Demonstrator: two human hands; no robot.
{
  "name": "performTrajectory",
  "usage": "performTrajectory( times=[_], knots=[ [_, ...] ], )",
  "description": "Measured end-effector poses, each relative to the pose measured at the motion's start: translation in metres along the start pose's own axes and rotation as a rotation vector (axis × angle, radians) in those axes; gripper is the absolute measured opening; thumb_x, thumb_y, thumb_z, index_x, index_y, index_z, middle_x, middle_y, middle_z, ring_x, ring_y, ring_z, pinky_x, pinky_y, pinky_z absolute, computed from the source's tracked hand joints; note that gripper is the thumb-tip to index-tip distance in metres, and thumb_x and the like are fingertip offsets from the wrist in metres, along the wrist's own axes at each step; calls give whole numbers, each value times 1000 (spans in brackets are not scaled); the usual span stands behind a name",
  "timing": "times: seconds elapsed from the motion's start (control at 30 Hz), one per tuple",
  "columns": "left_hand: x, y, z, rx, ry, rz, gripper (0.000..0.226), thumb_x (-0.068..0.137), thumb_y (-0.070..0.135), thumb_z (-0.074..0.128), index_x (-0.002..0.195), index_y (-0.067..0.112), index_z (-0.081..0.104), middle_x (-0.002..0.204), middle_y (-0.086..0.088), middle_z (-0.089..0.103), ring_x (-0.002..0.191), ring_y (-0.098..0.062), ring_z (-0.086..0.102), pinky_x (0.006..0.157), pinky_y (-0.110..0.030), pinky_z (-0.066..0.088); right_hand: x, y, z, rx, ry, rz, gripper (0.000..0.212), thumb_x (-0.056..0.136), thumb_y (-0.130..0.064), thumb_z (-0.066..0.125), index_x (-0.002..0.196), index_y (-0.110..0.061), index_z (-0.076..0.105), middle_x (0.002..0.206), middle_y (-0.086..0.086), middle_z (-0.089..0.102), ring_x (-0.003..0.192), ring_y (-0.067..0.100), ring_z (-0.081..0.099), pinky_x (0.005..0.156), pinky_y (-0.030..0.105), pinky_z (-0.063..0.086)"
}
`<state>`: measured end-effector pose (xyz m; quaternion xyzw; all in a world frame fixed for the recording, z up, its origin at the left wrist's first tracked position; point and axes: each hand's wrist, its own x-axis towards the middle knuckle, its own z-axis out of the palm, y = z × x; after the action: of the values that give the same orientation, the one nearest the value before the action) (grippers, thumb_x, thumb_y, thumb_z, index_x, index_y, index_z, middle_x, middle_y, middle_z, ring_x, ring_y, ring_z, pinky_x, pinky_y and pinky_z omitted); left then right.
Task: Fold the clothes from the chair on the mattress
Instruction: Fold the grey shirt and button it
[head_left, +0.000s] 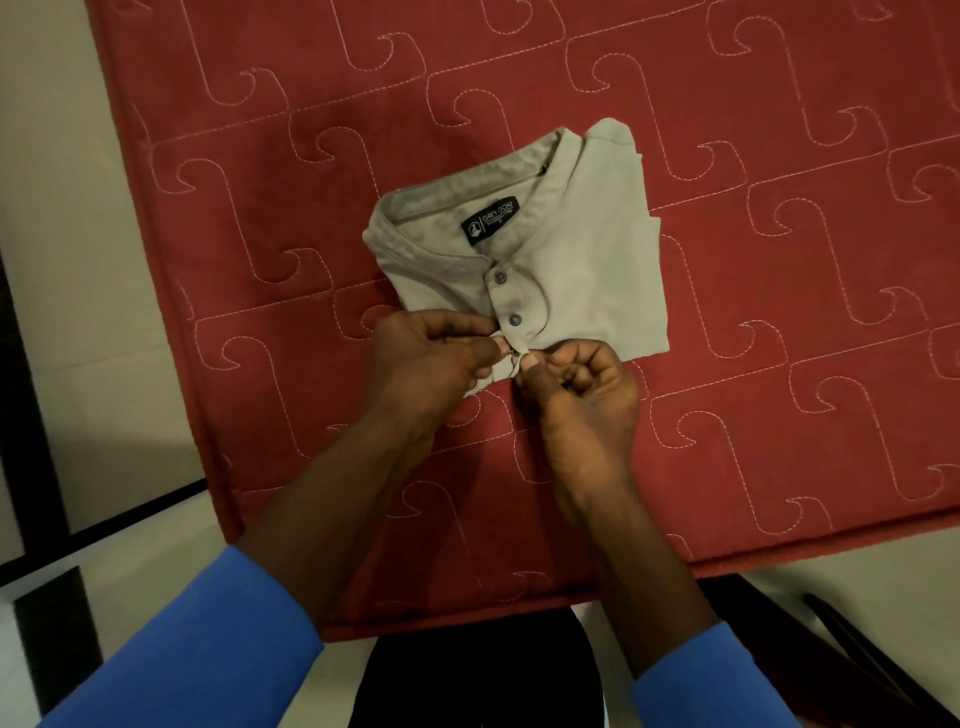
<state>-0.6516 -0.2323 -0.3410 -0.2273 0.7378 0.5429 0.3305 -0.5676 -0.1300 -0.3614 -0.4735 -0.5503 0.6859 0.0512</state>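
Folded grey shirt (540, 260) lies on red mattress (779, 364), just beyond both hands. Left hand (431, 358) and right hand (582, 384) each pinch the placket at near edge, apparently buttoning. Next: seat button, smooth front.

Pale floor (47, 156) crossed by dark strips (31, 415), dimly lit

We see a pale floor (57, 171) on the left, crossed by black bands (31, 405); more of it shows along the near right edge.
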Motion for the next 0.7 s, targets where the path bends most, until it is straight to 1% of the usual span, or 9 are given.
performTrajectory(
  times=[0.07,0.1,0.17,0.27,0.33,0.4,0.47,0.6,0.7],
  knots=[
    [-1,-1,1,-9,12,5,15,79,2,85,87,12,77,63,3,73,57,-5,65,51,-16,49,0,-2,-1,-24,-18,-6,20,88,2,76,85,-11,60,83,33,61,75,30,59,74,44,54],
    [-1,-2,2,-7,21,14,16,79,3,85,87,13,77,64,3,73,57,-6,65,52,-17,49,0,-3,-1,-39,-17,-12,20,88,1,77,84,-11,61,85,34,63,74,30,61,74,44,55],
    [-5,-5,4,25,47,61,15,80,7,86,89,16,77,67,3,74,59,-5,68,55,-18,50,-2,-4,0,-106,1,-43,21,87,-1,78,82,-14,62,81,24,67,71,25,62,72,42,57],
    [-15,-10,9,150,117,186,16,82,13,85,94,23,79,74,9,76,66,-1,72,57,-15,51,-8,-5,5,-311,45,-197,19,86,-3,75,83,-18,64,75,0,67,68,8,64,68,34,57],
    [-21,-13,12,223,162,258,19,84,14,83,98,26,80,77,14,77,70,4,72,61,-15,54,-13,-7,8,-426,55,-306,18,86,-3,71,86,-19,64,75,-8,65,69,7,64,67,30,54],
    [-24,-16,13,250,180,297,21,84,16,82,101,29,80,79,16,77,72,6,71,68,-21,59,-16,-7,10,-487,61,-385,17,89,-4,70,88,-19,63,74,-9,63,69,8,63,64,28,52],
    [-25,-16,12,260,171,314,22,85,16,81,102,31,79,80,16,76,73,6,71,71,-22,60,-16,-6,12,-515,67,-421,16,91,-6,70,90,-20,64,74,-9,63,69,9,63,64,29,51],
    [-26,-16,12,280,166,360,23,88,15,79,101,34,78,82,18,75,76,9,70,67,-10,54,-17,-6,16,-530,53,-419,13,93,-9,70,95,-22,66,77,-11,67,71,8,66,68,37,56],
    [-27,-14,12,298,157,379,24,90,13,76,104,34,78,81,23,73,77,12,68,65,-5,50,-19,-7,17,-527,48,-428,11,95,-11,69,96,-22,68,77,-11,68,72,7,67,67,33,56]
  ],
)
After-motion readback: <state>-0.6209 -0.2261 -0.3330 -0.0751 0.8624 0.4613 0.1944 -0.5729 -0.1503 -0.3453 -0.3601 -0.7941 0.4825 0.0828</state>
